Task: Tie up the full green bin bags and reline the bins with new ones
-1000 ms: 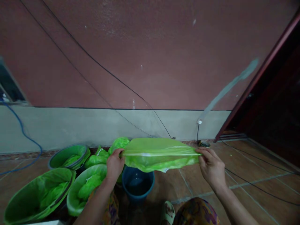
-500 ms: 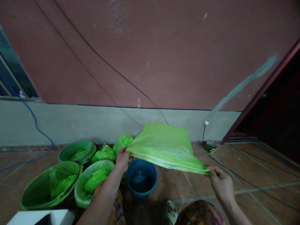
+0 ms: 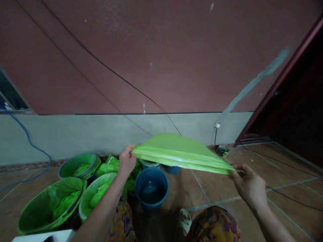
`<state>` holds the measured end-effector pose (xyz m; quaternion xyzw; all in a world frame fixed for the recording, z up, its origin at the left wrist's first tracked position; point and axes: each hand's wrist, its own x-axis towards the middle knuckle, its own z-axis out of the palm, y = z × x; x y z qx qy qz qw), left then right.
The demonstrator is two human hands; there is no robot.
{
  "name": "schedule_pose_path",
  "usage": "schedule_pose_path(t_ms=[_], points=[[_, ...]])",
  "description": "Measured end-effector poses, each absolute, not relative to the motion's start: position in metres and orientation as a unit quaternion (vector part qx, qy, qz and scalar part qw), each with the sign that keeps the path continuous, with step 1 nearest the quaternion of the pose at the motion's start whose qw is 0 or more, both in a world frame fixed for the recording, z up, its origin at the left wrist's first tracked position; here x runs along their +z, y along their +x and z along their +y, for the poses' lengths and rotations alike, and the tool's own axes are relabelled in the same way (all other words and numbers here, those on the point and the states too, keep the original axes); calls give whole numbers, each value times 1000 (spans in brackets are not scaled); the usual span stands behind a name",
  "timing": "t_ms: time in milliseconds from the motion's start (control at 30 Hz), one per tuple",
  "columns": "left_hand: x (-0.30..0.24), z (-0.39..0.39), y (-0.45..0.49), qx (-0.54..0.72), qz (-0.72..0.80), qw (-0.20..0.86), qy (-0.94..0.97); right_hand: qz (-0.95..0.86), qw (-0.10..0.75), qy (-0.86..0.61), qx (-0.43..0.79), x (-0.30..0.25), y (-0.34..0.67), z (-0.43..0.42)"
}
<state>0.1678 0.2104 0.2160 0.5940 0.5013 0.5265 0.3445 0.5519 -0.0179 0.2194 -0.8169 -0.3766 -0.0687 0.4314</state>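
Observation:
A light green plastic bag [image 3: 176, 154] is stretched wide in the air between my two hands. My left hand [image 3: 127, 162] pinches its left corner, and my right hand [image 3: 248, 183] pinches the right corner. The gathered rim of the bag runs as a taut band between them. Below the bag, an unlined blue bucket [image 3: 151, 188] stands upright on the floor. Parts of two more buckets show just behind it, partly covered by the bag. Whether the bag's mouth is parted cannot be made out.
Bins lined with green bags stand at the left: a large one [image 3: 52, 205], a pale one [image 3: 97, 193] and one by the wall [image 3: 79, 166]. A black cable [image 3: 290, 199] crosses the tiles at right, near a small tin [image 3: 222, 151]. A blue hose [image 3: 32, 144] hangs at left.
My hands have spread farther apart, the right one moving outward. The bag has flattened and its rim is pulled tauter and higher, uncovering buckets behind the blue one. The view has shifted slightly right.

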Motion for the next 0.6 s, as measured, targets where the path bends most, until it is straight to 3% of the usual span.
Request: schedule_pose_path(t_ms=[100, 200, 233, 300, 367, 467, 600], points=[[250, 199, 168, 607, 464, 268, 587, -321, 500, -773, -220, 251, 540, -28], [244, 190, 168, 666, 443, 213, 561, -317, 532, -709, -337, 229, 528, -36], [230, 190, 168, 640, 456, 232, 573, -379, 510, -711, -302, 208, 526, -37], [191, 195, 166, 537, 501, 294, 612, -491, 425, -756, -88, 153, 527, -37], [153, 205, 163, 469, 520, 320, 639, -481, 363, -798, 15, 98, 528, -36], [121, 222, 156, 483, 547, 345, 590, -484, 368, -794, 18, 53, 523, -42], [121, 241, 145, 550, 538, 443, 461, -551, 349, -758, 9, 60, 494, -51]])
